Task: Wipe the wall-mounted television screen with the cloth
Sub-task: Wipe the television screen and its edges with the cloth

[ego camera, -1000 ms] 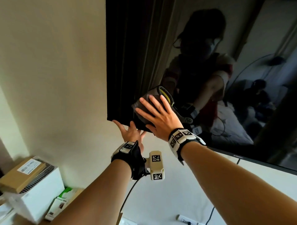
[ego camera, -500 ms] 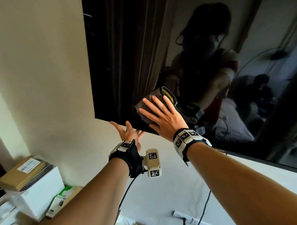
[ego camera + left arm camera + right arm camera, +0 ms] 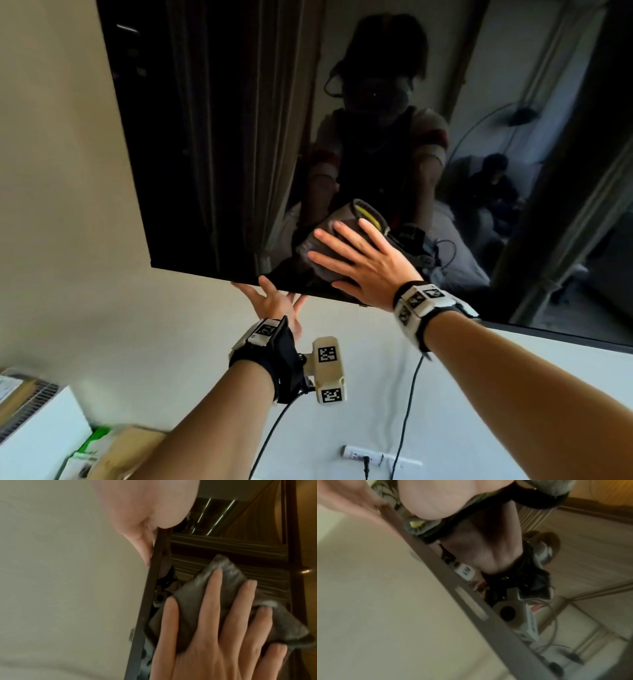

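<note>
The right hand (image 3: 368,265) lay flat, fingers straight and spread, pressing a folded grey cloth (image 3: 327,240) against the television screen (image 3: 222,154) near its lower edge. The cloth showed a yellow strip along one fold and stuck out beyond the fingertips above and to the left; in the left wrist view the same spread fingers (image 3: 212,601) covered most of the cloth (image 3: 192,595). The left hand (image 3: 272,301) was open too, its fingers straight and reaching up to touch the underside of the screen's bottom edge, just left of the right hand. Both wrists wore bands with black-and-white markers, and a cable hung from each.

The dark screen was mounted on a pale wall (image 3: 68,205) and reflected the person, curtains and a room behind. Below, a white power strip (image 3: 373,457) was fixed to the wall with a plug in it. At lower left stood a white box (image 3: 37,435) with a brown carton behind it and a green-and-white package (image 3: 89,455) beside it.
</note>
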Demonstrator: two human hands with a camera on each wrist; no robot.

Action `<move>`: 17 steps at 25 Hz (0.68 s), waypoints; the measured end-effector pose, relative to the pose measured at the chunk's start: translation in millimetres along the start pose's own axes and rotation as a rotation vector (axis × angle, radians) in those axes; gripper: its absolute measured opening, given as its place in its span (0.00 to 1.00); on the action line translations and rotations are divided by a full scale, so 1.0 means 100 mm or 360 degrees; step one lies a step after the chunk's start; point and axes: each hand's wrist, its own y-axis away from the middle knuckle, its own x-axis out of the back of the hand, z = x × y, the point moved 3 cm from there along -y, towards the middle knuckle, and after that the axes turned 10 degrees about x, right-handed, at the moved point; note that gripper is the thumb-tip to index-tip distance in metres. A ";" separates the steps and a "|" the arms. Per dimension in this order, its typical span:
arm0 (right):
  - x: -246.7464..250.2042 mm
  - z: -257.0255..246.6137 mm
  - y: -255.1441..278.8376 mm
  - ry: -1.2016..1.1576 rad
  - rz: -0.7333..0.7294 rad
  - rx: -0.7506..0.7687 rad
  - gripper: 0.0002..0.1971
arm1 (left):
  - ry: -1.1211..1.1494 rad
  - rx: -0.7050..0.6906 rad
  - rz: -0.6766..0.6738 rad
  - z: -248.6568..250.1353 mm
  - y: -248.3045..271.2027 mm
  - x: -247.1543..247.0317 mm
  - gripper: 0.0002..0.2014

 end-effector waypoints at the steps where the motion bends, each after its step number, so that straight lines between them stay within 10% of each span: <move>1: -0.02 0.08 0.19 0.0033 0.0002 0.0037 0.36 | -0.0007 0.0029 -0.0015 -0.08 0.04 -0.05 0.29; 17: -0.16 0.33 1.19 -0.0061 0.0005 -0.0028 0.36 | -0.0015 0.0085 -0.0017 -1.39 0.77 -0.85 0.27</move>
